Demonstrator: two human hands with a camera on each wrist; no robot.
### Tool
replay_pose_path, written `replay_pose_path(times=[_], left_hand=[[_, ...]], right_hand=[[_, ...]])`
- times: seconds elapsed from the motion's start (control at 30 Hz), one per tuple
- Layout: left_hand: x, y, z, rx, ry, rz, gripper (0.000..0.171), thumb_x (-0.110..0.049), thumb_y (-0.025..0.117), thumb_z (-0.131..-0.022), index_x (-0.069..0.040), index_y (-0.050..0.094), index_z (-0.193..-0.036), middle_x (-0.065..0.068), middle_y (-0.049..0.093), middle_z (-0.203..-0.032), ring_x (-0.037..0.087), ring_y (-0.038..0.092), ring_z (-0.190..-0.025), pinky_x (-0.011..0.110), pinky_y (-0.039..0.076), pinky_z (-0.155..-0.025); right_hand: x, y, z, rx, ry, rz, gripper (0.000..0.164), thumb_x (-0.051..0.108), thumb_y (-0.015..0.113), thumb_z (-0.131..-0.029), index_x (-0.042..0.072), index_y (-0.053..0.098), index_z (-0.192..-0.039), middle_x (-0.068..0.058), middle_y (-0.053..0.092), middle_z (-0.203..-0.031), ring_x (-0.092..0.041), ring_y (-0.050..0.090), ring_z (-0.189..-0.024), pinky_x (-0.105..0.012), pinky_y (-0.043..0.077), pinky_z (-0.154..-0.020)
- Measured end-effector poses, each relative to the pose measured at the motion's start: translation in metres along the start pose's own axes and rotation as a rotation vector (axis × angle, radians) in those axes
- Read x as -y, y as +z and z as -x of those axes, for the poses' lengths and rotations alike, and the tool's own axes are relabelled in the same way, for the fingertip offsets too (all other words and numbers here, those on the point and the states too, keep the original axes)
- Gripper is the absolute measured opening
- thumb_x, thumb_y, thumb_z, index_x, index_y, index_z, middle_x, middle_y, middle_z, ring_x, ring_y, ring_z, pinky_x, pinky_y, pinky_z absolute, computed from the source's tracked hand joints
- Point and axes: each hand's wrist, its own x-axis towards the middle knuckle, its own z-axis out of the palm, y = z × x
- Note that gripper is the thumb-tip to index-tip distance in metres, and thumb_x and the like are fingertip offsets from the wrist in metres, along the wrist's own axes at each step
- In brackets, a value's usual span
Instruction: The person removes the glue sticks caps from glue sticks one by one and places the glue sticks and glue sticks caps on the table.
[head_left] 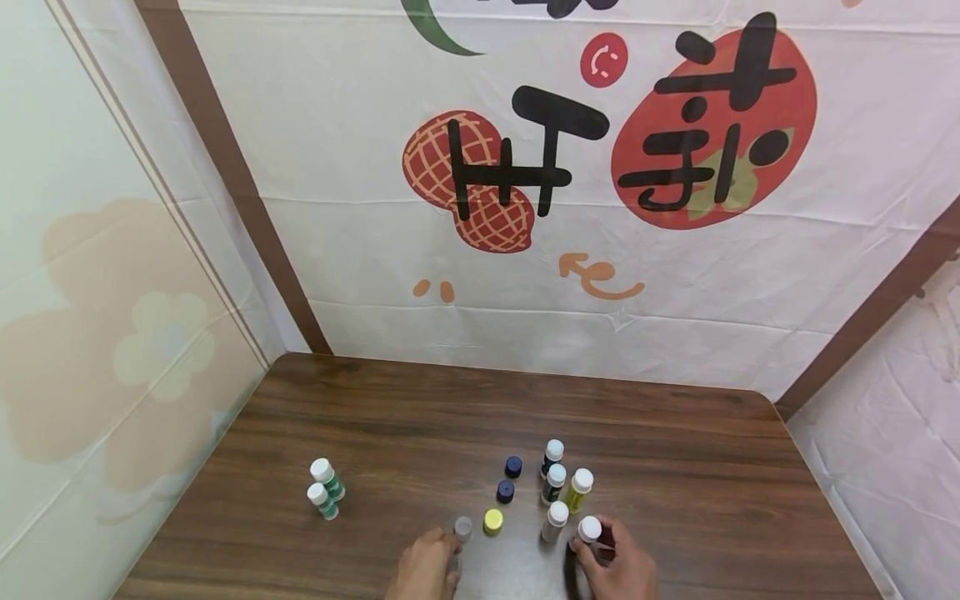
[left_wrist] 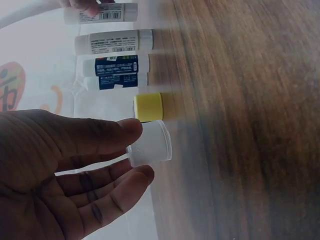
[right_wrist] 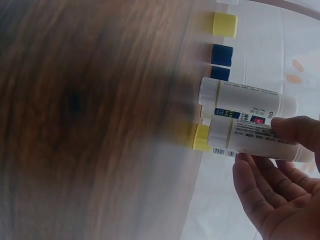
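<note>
In the left wrist view, my left hand pinches a clear plastic cap between thumb and fingertips, low at the tabletop. A yellow cap stands just beside it, with two dark blue caps behind. My right hand grips a white glue stick around its upper part, and the stick stands upright. Close beside it is another white glue stick. Behind these stand a glue stick with a yellow label and two with dark labels, all with white tops.
Two small bottles with white tops and green labels stand together at the left of the brown wooden table. A printed white cloth hangs behind the table, with more cloth at both sides.
</note>
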Motion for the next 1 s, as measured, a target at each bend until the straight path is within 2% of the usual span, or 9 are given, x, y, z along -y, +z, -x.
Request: replay_pose_path(times=[0.17,0.43,0.63,0.87,1.0], left_hand=[[0.002,0.002,-0.001,-0.006,0.017,-0.011,0.018,-0.003,0.071,-0.071,-0.007,0.064,-0.087,0.001,0.051,-0.078,0.015,0.052,-0.068,0.033,0.046,-0.063],[0.007,0.007,0.0,-0.102,0.13,-0.083,0.017,-0.003,0.073,-0.068,-0.008,0.063,-0.081,0.0,0.052,-0.076,0.016,0.054,-0.066,0.033,0.047,-0.06],[0.009,0.009,-0.001,-0.152,0.181,-0.111,0.018,-0.003,0.074,-0.066,-0.008,0.063,-0.079,-0.001,0.052,-0.073,0.015,0.055,-0.065,0.032,0.047,-0.058],[0.013,0.011,-0.002,-0.205,0.24,-0.139,0.02,-0.001,0.075,-0.062,-0.008,0.062,-0.076,-0.002,0.051,-0.071,0.015,0.054,-0.063,0.031,0.046,-0.057],[0.014,0.011,-0.002,-0.221,0.255,-0.138,0.02,0.0,0.075,-0.061,-0.008,0.062,-0.075,-0.002,0.051,-0.07,0.014,0.053,-0.062,0.03,0.045,-0.055]], right_hand=[[-0.003,0.003,0.0,-0.029,-0.036,0.009,0.033,0.004,0.078,-0.062,0.004,0.06,-0.089,-0.008,0.066,-0.079,-0.022,0.065,-0.067,-0.027,0.052,-0.057],[-0.003,0.005,0.0,0.04,0.042,0.037,0.032,0.008,0.077,-0.065,0.004,0.058,-0.091,-0.008,0.066,-0.081,-0.021,0.065,-0.071,-0.025,0.052,-0.058],[-0.005,0.006,0.0,0.033,0.012,0.023,0.034,0.005,0.077,-0.065,0.002,0.058,-0.092,-0.01,0.066,-0.082,-0.022,0.066,-0.07,-0.026,0.052,-0.058],[-0.003,0.006,-0.002,0.083,0.096,0.054,0.035,0.01,0.076,-0.067,0.002,0.058,-0.096,-0.01,0.066,-0.084,-0.021,0.065,-0.072,-0.026,0.052,-0.058],[-0.003,0.006,-0.004,0.095,0.111,0.078,0.035,0.011,0.076,-0.068,0.002,0.058,-0.097,-0.01,0.066,-0.085,-0.021,0.065,-0.072,-0.028,0.052,-0.059]])
